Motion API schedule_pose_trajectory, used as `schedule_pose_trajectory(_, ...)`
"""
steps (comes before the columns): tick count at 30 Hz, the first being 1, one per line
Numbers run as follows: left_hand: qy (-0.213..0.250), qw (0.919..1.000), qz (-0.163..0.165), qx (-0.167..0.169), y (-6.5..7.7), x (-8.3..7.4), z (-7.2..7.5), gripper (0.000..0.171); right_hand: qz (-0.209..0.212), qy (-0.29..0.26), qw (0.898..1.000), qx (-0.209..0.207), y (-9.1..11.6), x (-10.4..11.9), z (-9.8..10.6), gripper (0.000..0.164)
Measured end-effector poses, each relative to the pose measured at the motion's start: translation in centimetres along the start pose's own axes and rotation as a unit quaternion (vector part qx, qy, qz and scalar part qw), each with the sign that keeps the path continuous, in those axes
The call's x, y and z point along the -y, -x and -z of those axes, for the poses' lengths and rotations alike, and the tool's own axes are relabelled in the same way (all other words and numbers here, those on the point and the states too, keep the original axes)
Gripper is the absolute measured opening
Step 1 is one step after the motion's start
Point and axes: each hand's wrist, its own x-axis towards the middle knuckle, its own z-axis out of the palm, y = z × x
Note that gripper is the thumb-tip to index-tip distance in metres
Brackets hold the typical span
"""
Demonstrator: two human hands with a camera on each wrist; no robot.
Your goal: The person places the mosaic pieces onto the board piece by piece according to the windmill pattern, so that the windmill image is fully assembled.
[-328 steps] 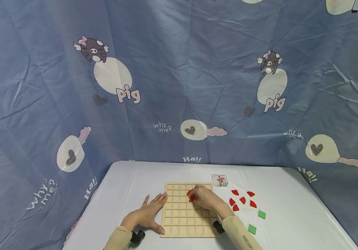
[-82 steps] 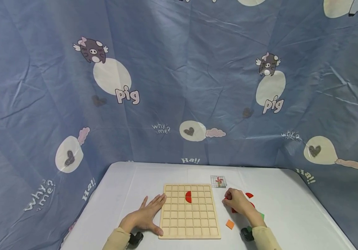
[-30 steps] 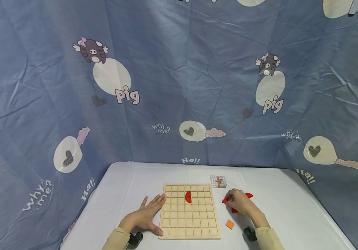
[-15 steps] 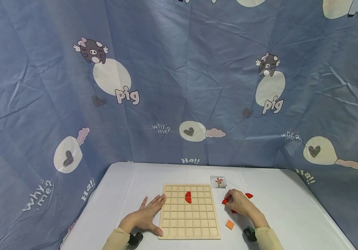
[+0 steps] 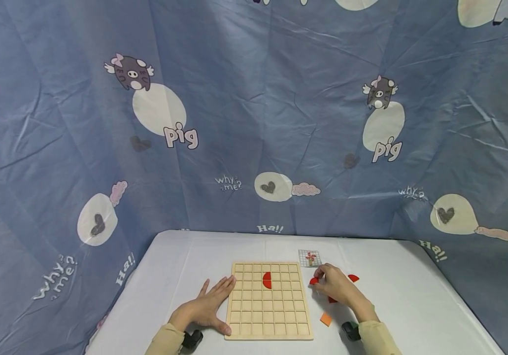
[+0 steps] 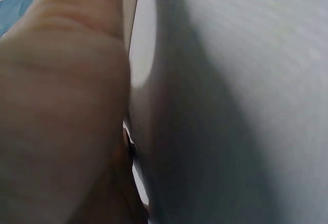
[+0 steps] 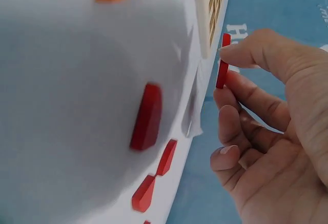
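My right hand [image 5: 337, 286] pinches a red quarter-circle tile [image 7: 224, 62] between thumb and index finger, lifted off the table right of the wooden grid board [image 5: 276, 315]. Its other fingers are loosely curled. Two red quarter tiles [image 5: 267, 280] sit in neighbouring cells of the board, together making a half disc. My left hand [image 5: 207, 308] lies spread, fingers and thumb along the board's left edge; the left wrist view mostly shows its skin [image 6: 61, 106] and a shadow.
A pattern card [image 5: 310, 258] lies behind the right hand. An orange square [image 5: 326, 319] rests right of the board. More red tiles [image 5: 353, 278] lie around the right hand, partly hidden by it; several show in the right wrist view. A patterned blue cloth [image 5: 236, 123] hangs behind the table.
Over the last second my right hand has moved slightly left and up with the red tile. Compared with the oldest frame, it has left the board. My left hand has stayed put.
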Motion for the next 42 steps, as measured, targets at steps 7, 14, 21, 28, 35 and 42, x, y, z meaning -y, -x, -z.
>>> schedule_pose_trajectory(7, 0.001, 1.0, -0.007, 0.003, 0.2, 0.0, 0.1, 0.128, 0.05, -0.014, 0.999, 0.004, -0.4, 1.2, -0.5, 0.023)
schedule_pose_trajectory(14, 0.001, 1.0, -0.002, 0.001, 0.2, 0.0, 0.1, 0.129, 0.075, -0.022, 0.997, 0.01, -1.0, 2.8, -1.3, 0.023)
schedule_pose_trajectory(21, 0.006, 1.0, -0.002, 0.004, 0.2, -0.1, 0.2, 0.128, 0.105, -0.022, 0.993, 0.045, -1.4, 4.4, -2.5, 0.018)
schedule_pose_trajectory(28, 0.009, 1.0, -0.001, 0.003, 0.2, 0.0, 0.0, 0.128, 0.138, -0.019, 0.989, 0.058, -2.1, 5.5, -3.6, 0.017)
schedule_pose_trajectory(35, 0.009, 1.0, -0.002, 0.002, 0.2, 0.1, 0.1, 0.127, 0.152, -0.021, 0.985, 0.072, -2.8, 6.0, -4.5, 0.013)
schedule_pose_trajectory(42, 0.006, 0.9999, -0.01, 0.001, 0.2, 0.1, 0.0, 0.127, 0.169, -0.012, 0.983, 0.07, -3.0, 6.2, -5.2, 0.013)
